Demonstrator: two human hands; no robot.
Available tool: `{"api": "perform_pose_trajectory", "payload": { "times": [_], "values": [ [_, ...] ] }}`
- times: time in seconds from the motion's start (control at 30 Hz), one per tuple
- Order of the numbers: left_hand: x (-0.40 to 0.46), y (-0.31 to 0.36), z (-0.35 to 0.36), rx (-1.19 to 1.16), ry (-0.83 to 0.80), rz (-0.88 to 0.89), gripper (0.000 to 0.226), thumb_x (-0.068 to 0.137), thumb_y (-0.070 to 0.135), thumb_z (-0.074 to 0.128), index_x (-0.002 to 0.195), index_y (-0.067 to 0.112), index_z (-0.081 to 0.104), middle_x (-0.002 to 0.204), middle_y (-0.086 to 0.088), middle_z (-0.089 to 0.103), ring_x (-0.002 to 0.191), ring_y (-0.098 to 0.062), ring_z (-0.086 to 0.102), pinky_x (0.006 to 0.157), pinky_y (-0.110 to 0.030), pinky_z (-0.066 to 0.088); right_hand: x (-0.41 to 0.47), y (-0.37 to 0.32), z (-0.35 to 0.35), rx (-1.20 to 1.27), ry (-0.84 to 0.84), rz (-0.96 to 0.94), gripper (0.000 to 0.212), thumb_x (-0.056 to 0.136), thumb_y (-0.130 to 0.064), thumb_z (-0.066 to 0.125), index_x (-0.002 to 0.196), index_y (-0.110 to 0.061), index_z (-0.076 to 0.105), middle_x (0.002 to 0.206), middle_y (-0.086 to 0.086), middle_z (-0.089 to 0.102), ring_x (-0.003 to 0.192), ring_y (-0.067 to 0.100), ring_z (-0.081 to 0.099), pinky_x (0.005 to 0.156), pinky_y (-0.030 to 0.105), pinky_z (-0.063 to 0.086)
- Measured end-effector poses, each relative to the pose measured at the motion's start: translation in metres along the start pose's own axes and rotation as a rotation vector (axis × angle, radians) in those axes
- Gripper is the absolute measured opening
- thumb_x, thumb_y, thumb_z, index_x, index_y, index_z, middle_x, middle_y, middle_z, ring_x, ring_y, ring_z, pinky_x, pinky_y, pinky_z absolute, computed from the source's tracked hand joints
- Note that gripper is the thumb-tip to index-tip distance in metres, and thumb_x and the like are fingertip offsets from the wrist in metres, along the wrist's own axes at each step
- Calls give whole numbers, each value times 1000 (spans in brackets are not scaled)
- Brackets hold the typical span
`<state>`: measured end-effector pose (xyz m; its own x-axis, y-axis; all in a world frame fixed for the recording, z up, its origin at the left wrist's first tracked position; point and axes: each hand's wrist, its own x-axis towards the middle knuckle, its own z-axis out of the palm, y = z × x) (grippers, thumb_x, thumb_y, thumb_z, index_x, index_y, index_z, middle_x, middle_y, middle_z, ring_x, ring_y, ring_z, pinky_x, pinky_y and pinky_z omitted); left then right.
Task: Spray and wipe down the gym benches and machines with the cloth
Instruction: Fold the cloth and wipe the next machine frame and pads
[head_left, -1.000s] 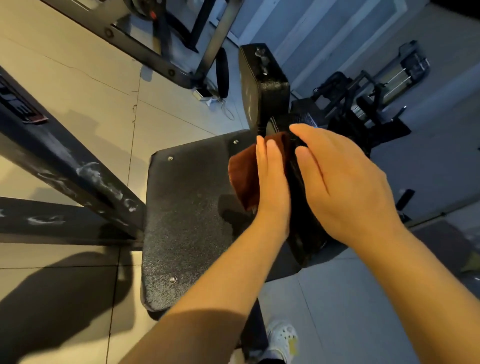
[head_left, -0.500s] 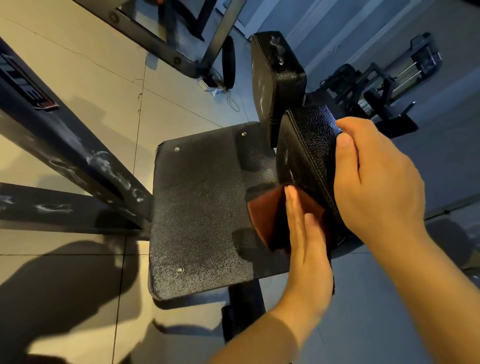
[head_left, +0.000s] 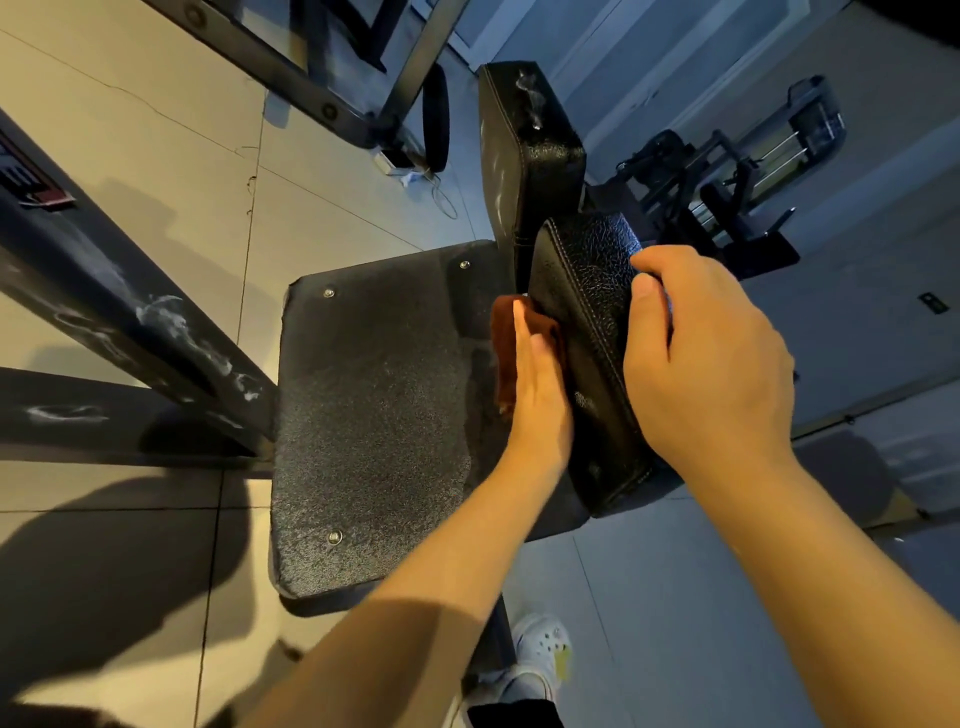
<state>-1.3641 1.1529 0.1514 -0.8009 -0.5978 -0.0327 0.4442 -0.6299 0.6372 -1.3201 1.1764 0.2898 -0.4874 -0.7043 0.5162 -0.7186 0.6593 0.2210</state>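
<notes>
Item: brown cloth (head_left: 503, 353), pressed flat-fingered by left hand (head_left: 537, 395) vs. near pad (head_left: 587, 332) side, had slid back up from lower edge; right hand (head_left: 711, 358) gripped pad top, steadying; wipe pass ongoing, far pad (head_left: 524, 171) prob. next.

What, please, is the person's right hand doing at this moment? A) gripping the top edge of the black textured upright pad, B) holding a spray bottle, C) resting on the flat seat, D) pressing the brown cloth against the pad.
A: the right hand curls over the top edge of the black textured upright pad, while the left hand presses the brown cloth against its side.
</notes>
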Motion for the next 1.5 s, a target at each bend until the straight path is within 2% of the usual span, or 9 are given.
{"api": "perform_pose_trajectory", "payload": {
  "times": [0.07, 0.17, 0.27, 0.4, 0.7, 0.83, 1.13, 1.33, 1.5],
  "values": [
    [-40, 9, 5, 91, -26, 89, 81, 82, 80, 42, 148, 38, 20, 160, 5, 22, 146, -8, 21, 120, -36, 22, -1, -1, 1, -10, 3, 6, 28, 103, -27, 37, 120, -19, 57, 109, -3, 59, 76, 10, 41, 56, 15, 23],
    [-85, -1, 12, 84, -75, 151, 94, 70, 90, 40, 147, 49, 6, 159, 20, 11, 145, 4, 12, 119, -21, 20, -2, -2, 1, -9, -16, 30, 28, 103, -29, 35, 119, -21, 57, 110, -5, 58, 78, 10, 42, 55, 17, 23],
    [-106, 13, 13, -21, -115, 146, 68, 80, 81, 31, 140, 61, 7, 158, 28, 6, 145, 6, 8, 123, -37, 14, -5, -4, -2, -7, -39, 52, 29, 102, -30, 35, 120, -24, 57, 119, -6, 57, 85, 11, 46, 59, 29, 26],
    [-69, 49, 11, 151, -180, 116, 130, 52, 103, 19, 153, 22, 24, 157, -13, 28, 144, -34, 28, 116, -55, 25, -6, -7, -3, -16, -44, 63, 32, 103, -33, 31, 122, -23, 55, 123, -6, 56, 92, 17, 52, 66, 30, 26],
    [-38, 29, 4, -132, -135, -68, 120, 51, 99, 47, 152, 40, 21, 157, 8, 30, 143, -11, 30, 119, -40, 24, -3, -3, 4, -10, 48, 36, 28, 104, -27, 34, 115, -20, 59, 107, -4, 59, 74, 12, 44, 54, 17, 25],
    [-107, 7, 18, -196, -140, -46, 89, 70, 88, 41, 145, 51, 11, 154, 30, 13, 143, 7, 13, 114, -13, 17, -5, -2, 5, 14, 60, 38, 30, 103, -28, 32, 111, -21, 60, 105, -7, 58, 73, 10, 44, 55, 17, 25],
    [-51, 34, 13, -256, -143, 52, 99, 71, 89, 45, 152, 35, 28, 158, 7, 29, 146, -12, 25, 119, -43, 21, -7, -4, 2, 9, 61, 45, 37, 99, -35, 26, 112, -23, 59, 107, -8, 58, 72, 10, 41, 54, 18, 22],
    [-16, 46, 2, -315, -97, -26, 60, 97, 63, 31, 146, 30, 42, 138, 3, 56, 125, -12, 53, 112, -37, 39, -5, -3, 5, -8, 64, 39, 28, 103, -29, 33, 112, -22, 58, 99, -14, 50, 68, 11, 42, 54, 18, 25],
    [-80, 12, 7, -289, -121, -105, 87, 75, 85, 42, 149, 41, 29, 153, 15, 36, 139, -1, 34, 118, -33, 28, -6, -4, 3, 1, 55, 65, 27, 103, -29, 34, 111, -24, 59, 105, -12, 56, 71, 8, 42, 55, 18, 24]
  ]
}}
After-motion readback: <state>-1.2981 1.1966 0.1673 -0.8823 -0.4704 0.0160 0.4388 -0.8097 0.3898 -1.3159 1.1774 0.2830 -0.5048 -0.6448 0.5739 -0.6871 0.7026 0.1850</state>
